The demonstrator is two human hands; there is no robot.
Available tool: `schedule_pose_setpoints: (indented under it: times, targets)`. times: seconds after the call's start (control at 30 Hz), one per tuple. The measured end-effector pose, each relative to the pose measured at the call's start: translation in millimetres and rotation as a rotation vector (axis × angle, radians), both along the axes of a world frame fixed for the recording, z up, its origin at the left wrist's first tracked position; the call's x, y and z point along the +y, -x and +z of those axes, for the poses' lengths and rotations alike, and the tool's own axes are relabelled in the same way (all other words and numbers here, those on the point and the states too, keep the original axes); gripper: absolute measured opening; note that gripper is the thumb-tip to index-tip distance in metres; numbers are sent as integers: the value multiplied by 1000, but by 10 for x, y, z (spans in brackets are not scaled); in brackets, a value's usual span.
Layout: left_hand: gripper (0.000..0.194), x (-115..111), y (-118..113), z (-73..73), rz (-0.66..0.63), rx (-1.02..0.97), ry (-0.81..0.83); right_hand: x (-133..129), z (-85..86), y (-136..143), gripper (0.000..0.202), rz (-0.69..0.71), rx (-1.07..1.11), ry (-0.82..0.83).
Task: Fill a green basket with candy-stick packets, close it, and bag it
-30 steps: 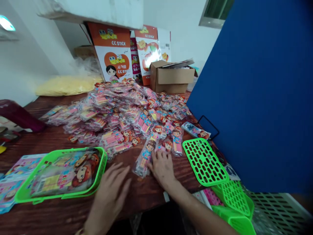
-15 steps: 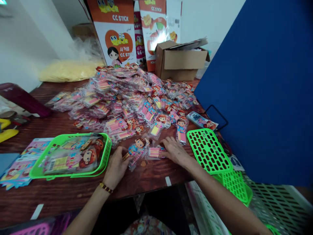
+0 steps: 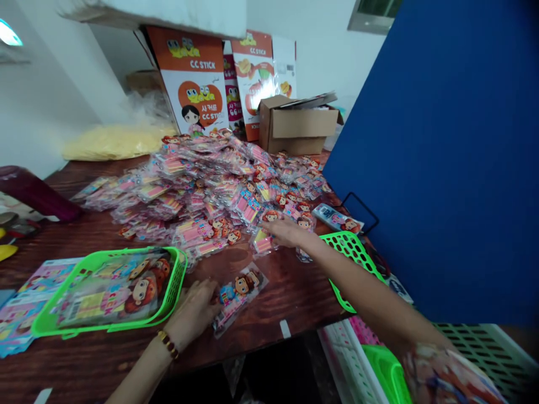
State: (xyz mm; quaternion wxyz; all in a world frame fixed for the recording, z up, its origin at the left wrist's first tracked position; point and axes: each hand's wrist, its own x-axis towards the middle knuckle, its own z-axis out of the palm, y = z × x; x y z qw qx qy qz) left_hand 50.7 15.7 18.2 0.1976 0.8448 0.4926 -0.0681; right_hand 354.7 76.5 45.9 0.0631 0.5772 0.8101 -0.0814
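My left hand rests on the table with its fingers closed on the left end of a clear packet. The packet has a cartoon character's head, and the edge of a second head shows behind it. My right hand reaches over the near edge of a large pile of similar packets, fingers stretched out and slightly blurred. Just under its fingertips lies a packet with pink sticks. Whether the fingers grip anything there is hidden.
Left of my left hand stands a green basket holding larger packets. Printed cards lie beyond it. A green perforated basket is under my right forearm. Behind the pile are a cardboard box and printed cartons; a blue panel borders the right.
My right hand has moved away from the table front toward the pile. My left hand has drawn its packet slightly nearer to me. The view has shifted, showing more at the top.
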Motion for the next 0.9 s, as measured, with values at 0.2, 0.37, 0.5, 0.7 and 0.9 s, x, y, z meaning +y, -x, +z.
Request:
schedule_pose_setpoints:
  times: [0.2,0.37,0.5,0.7,0.9]
  targets:
    - [35,-94,23,15,-54,49,-46,233,-109,145,29,147,-212,-143]
    - [33,-219,148,-95,-74,-45,-119,0,108,-27,22,225,-138,-222]
    - [26,-300,285,-219,-23,-225,-138,-126,369,-480,17,110,-145,-165]
    - [20,-389,387,-309,-20,-357,-168,-413,53,-912,32,231,-235,-68]
    - [20,-424,401,-309,-41,-374,-235,-510,-26,-830,24,264,-262,-213]
